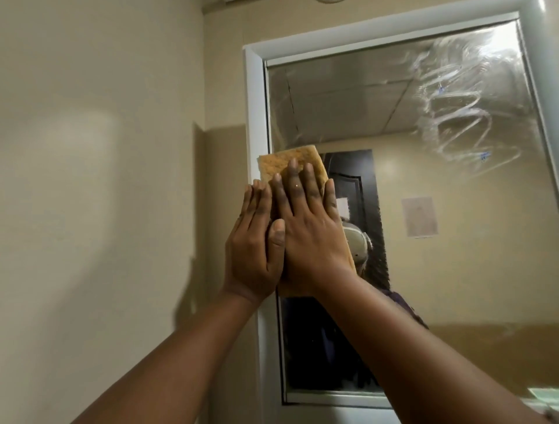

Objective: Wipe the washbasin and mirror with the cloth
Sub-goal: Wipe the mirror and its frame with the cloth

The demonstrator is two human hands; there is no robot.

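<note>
A cream-painted wall (96,169) fills the left side, with a soft patch of light on it and a darker shadow lower down near the white frame (255,121). At the top edge, a pale round fitting (328,1) is barely visible.

Both hands, left hand (254,242) and right hand (311,230), press the orange cloth (290,162) flat against the mirror (423,212).

the mirror (438,212) glass lies open to the right of and above both hands, smeared at upper right. the white frame (255,121) borders the glass just left of the cloth (290,163) and blocks flat travel leftward. the left hand (254,242) overlaps this frame. the wall (106,181) beyond is bare.
</note>
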